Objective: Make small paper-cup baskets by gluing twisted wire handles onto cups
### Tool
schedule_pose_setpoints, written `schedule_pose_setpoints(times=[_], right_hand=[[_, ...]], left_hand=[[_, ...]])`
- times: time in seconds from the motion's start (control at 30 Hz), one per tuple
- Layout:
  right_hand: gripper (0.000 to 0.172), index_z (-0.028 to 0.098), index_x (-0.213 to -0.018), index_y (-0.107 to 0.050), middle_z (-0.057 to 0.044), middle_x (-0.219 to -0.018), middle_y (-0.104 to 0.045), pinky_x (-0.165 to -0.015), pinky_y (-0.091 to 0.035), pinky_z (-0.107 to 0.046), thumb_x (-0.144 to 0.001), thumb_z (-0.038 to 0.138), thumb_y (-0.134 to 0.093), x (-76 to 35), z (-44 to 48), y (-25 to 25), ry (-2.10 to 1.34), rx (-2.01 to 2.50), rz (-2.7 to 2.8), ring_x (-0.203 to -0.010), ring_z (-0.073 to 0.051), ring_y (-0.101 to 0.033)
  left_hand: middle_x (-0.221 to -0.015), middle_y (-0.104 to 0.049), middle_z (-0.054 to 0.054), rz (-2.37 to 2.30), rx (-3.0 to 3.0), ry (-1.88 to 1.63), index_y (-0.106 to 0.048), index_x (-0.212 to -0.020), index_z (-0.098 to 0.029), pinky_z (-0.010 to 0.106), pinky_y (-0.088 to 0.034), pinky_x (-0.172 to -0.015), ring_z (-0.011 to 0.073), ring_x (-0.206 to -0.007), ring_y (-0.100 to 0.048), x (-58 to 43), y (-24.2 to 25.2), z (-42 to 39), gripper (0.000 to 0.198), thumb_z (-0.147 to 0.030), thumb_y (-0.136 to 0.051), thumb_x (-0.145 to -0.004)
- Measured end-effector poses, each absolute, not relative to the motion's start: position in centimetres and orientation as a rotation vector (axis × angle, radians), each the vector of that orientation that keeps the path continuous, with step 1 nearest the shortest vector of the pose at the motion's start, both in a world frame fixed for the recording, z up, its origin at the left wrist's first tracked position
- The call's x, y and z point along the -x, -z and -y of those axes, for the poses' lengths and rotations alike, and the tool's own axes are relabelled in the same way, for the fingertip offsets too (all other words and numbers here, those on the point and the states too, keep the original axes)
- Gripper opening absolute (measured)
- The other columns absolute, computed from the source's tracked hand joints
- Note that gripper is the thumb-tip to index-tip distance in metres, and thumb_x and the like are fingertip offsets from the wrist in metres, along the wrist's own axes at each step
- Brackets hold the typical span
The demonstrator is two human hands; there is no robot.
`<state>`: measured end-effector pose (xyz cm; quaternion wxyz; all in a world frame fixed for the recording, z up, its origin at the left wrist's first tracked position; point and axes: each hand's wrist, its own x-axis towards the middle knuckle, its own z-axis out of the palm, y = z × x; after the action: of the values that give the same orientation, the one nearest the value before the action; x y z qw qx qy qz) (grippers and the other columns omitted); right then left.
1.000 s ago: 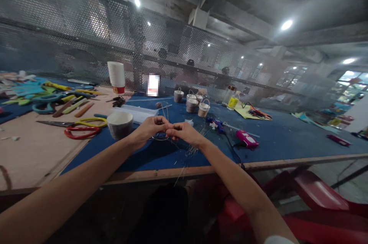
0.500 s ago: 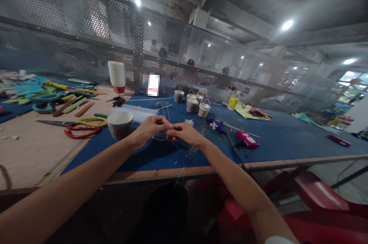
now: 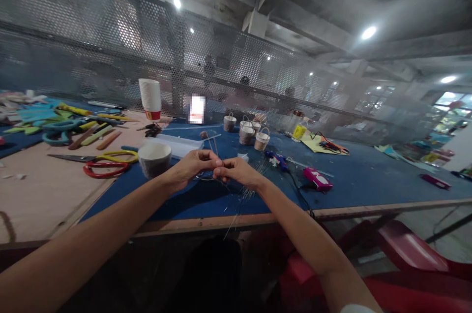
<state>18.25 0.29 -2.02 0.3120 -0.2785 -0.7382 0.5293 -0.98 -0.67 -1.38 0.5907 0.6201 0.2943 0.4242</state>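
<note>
Above the blue table mat, my left hand (image 3: 194,166) and my right hand (image 3: 238,171) meet with their fingertips pinched together. A thin greyish cord (image 3: 214,144) runs into the pinch from a small brown knob-like end (image 3: 204,134) behind the hands, and part of it curves below them. The bit between the fingertips is mostly hidden. A grey-white cup (image 3: 155,158) stands just left of my left hand. Thin wires (image 3: 248,192) lie scattered beneath my right hand. Behind them is a blue glue gun (image 3: 277,160).
Small handled buckets (image 3: 261,140) stand at the back. Red-and-yellow scissors (image 3: 106,169), stacked paper cups (image 3: 150,96) and a translucent tray (image 3: 179,145) are left. A magenta box (image 3: 317,179), a yellow-labelled bottle (image 3: 300,129) and the glue gun's cable (image 3: 297,187) are right. A perforated metal screen (image 3: 228,64) rises behind.
Almost nothing differs. Both hands keep the same pinch in the same place, with only a slight shift of the fingers and the cord.
</note>
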Motion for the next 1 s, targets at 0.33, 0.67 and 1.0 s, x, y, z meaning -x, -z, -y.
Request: schedule_pose_setpoints(times=[0.33,0.67,1.0], right_hand=[[0.039,0.014,-0.080,-0.073,-0.003,-0.076,-0.067,-0.058,-0.041,-0.022,-0.073,0.052,-0.075,-18.31,-0.29,2.01,-1.402,0.789,1.933,-0.061,-0.009,-0.052],[0.035,0.015,-0.083,-0.074,0.000,-0.070,-0.062,-0.059,-0.039,-0.022,-0.079,0.049,-0.071,-18.30,-0.47,2.22,-1.328,0.783,1.981,-0.060,-0.009,-0.051],[0.035,0.014,-0.096,-0.076,0.000,-0.071,-0.063,-0.069,-0.043,-0.024,-0.085,0.045,-0.063,-18.23,-0.06,1.82,-1.186,0.819,2.054,-0.068,-0.012,-0.055]], left_hand=[[-0.075,-0.073,0.004,-0.705,-1.420,-1.009,-0.070,-0.084,-0.016,0.028,-0.049,-0.067,0.0153,-0.067,-0.066,0.95,1.76,0.35,0.019,-0.032,-0.077,-0.076],[-0.063,-0.068,0.002,-0.756,-1.492,-1.051,-0.065,-0.071,-0.016,0.027,-0.046,-0.064,0.0137,-0.062,-0.062,0.81,1.31,0.69,0.019,-0.030,-0.077,-0.075],[-0.058,-0.065,0.000,-0.866,-1.518,-1.148,-0.062,-0.068,-0.016,0.026,-0.039,-0.058,0.0118,-0.056,-0.057,0.65,1.70,0.35,0.022,-0.030,-0.079,-0.070]])
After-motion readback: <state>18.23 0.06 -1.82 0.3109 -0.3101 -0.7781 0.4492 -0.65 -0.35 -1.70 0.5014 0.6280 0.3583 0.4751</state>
